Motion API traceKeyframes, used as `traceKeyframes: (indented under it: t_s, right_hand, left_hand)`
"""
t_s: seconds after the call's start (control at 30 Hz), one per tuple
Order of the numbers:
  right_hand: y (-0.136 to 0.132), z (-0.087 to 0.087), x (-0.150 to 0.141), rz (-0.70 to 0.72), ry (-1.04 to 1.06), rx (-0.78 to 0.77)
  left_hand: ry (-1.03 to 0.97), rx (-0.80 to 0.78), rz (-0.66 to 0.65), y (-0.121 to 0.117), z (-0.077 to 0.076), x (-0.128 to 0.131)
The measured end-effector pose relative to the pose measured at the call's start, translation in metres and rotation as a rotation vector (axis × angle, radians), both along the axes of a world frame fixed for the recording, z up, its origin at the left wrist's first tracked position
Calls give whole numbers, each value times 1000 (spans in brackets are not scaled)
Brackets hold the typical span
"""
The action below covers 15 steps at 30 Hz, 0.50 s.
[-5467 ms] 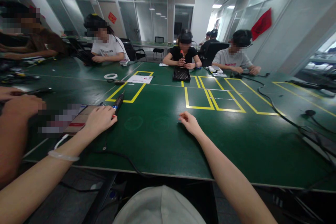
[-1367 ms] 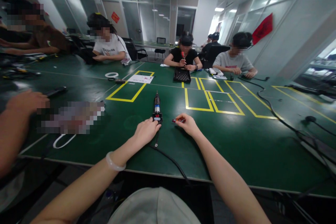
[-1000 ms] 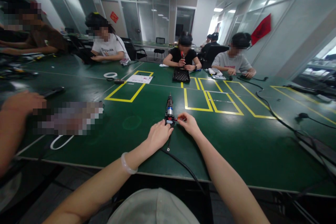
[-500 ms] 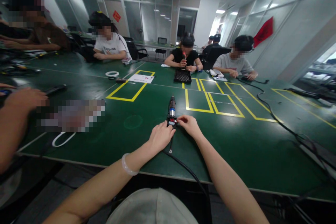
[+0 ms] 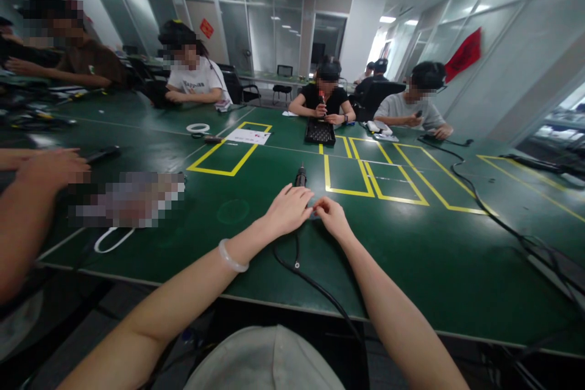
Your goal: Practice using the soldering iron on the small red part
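A black cylindrical tool with a pointed metal tip (image 5: 300, 178) lies on the green table, pointing away from me. My left hand (image 5: 289, 210) lies across its body, with its fingers bent over it, so most of the tool is hidden. Close beside it on the right, my right hand (image 5: 333, 216) is closed in a pinch. Something small and pale shows at those fingertips, too small to name. From under my left hand a black cable (image 5: 320, 286) runs toward me over the table edge, along with a short lead ending in a ring terminal (image 5: 297, 265).
Yellow tape rectangles (image 5: 350, 194) mark the green table (image 5: 388, 268). A white sheet (image 5: 249, 136), a white ring (image 5: 197, 128) and a black tray (image 5: 320, 133) lie farther off. Several people sit around. A co-worker's hand (image 5: 55, 167) is at left; black cables (image 5: 503, 228) run at right.
My left hand has slid forward over the tool, covering the blue and silver band that showed before. My right hand has shifted slightly right and stays pinched.
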State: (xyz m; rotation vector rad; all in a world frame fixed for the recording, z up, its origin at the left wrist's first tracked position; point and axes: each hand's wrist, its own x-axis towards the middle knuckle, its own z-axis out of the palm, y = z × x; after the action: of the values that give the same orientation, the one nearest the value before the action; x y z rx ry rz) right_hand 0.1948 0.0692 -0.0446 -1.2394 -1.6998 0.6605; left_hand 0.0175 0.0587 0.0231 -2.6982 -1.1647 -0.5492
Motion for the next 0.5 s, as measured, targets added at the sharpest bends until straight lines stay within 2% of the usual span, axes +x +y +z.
traceKeyframes:
  t_s: [0.1,0.2,0.3,0.5]
  right_hand:
    - [4,-5,2,4,21,-9]
    - [9,-11,3,13,90,-59]
    - [11,-15,4,27,123,-76]
    - [11,-15,4,46,159,-99]
  left_hand:
    - [152,-77,-102,21,-10,13]
    - [227,-101,-75,31,-22,19]
    - [202,-49,-26,31,-28,17]
    - [191,-30,-13,28,-28,-2]
